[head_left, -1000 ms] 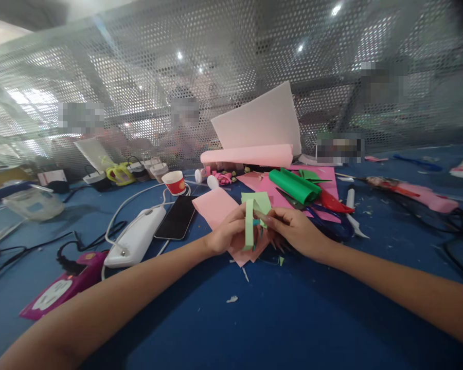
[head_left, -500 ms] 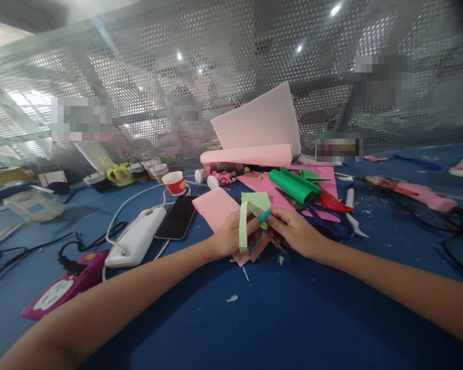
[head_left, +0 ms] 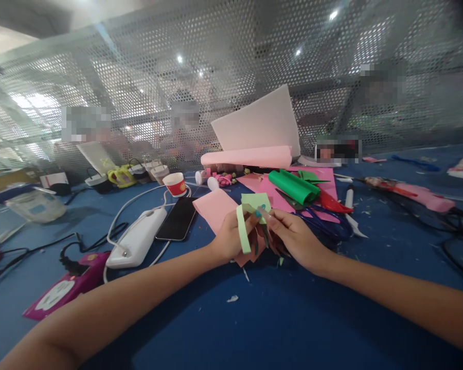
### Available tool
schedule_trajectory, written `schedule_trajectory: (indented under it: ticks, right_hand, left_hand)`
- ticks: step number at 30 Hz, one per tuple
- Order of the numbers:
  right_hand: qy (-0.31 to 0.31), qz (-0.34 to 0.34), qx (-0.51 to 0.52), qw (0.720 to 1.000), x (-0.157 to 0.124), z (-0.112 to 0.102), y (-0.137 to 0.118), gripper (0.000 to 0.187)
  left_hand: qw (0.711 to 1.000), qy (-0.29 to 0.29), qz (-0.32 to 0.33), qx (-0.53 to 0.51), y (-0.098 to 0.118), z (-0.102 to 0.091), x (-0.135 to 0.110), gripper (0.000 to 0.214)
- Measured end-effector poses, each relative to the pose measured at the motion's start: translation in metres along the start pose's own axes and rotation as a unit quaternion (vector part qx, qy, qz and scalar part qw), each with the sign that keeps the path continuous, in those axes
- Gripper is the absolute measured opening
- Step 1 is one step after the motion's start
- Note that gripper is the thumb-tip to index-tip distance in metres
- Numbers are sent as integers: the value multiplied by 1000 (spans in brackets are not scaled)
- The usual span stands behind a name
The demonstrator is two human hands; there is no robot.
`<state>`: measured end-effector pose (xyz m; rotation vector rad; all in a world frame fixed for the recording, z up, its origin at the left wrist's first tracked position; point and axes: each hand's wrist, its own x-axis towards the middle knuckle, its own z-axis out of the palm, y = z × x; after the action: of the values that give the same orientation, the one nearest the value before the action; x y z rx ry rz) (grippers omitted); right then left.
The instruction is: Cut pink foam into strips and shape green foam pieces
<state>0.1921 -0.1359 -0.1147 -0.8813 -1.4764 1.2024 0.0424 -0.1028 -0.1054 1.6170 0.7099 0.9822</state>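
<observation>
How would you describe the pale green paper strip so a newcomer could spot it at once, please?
On the blue table, look where the person's left hand and right hand meet, just before the pink sheet. The pale green paper strip is pinched between them, curving downward. Unlike the dark green roll behind, it is narrow and held off the table.
</observation>
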Motion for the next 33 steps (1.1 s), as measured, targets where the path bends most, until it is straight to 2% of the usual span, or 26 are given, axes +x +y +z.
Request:
schedule_trajectory:
  ticks: [9, 12, 15, 20, 25, 30, 33]
  right_hand:
    - [-58, 10, -1, 998, 5, -10, -3, 36]
    - [-65, 4, 22, 998, 5, -11, -4, 34]
    - [-63, -4, 30, 998, 5, -10, -3, 33]
    - [-49, -14, 9, 999, 5, -11, 0, 28]
    - [-38, -23, -10, 999, 5, -12, 1, 30]
    - [-42, -17, -20, 999, 5, -13, -1, 34]
    - [-44, -18, -4, 999, 5, -14, 0, 36]
  left_hand:
    - [999, -2, -26, -24, 3, 2, -3, 35]
    - [1000, 2, -10, -20, 1, 0, -3, 34]
    - [1000, -9, 11, -10, -1, -2, -4, 31]
    - [999, -41, -8, -19, 1, 0, -5, 26]
    - [998, -50, -6, -32, 1, -1, -3, 32]
    - [997, -72, -40, -9, -2, -3, -2, 33]
    - [997, -58, -48, 2, 1, -3, -2, 33]
